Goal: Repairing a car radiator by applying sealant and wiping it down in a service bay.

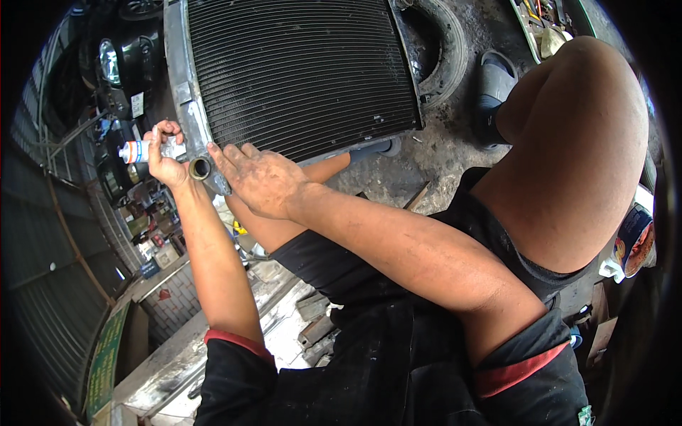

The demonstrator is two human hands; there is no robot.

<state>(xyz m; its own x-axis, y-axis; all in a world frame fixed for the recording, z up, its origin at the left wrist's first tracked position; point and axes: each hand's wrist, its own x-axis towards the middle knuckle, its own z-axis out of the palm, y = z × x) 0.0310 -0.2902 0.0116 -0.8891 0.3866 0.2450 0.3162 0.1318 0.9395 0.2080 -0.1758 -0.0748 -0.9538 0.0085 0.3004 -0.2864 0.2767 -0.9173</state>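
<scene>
A finned black radiator (298, 71) fills the upper middle, with a grey metal tank (186, 99) along its left side and a round open filler neck (200, 169) at the lower end. My left hand (167, 163) holds a small white tube (135, 151) with blue and orange print, just left of the neck. My right hand (259, 177) rests on the tank's lower end beside the neck, index finger extended against the metal and the other fingers slightly bent; its thumb is hidden.
My bent legs (561, 156) surround the radiator's lower and right sides. A tire (447, 50) lies behind it on the stained floor, near a tool tray (550, 28). A dark car (121, 57) stands at upper left. A bucket (634, 238) sits at right, cluttered goods at left.
</scene>
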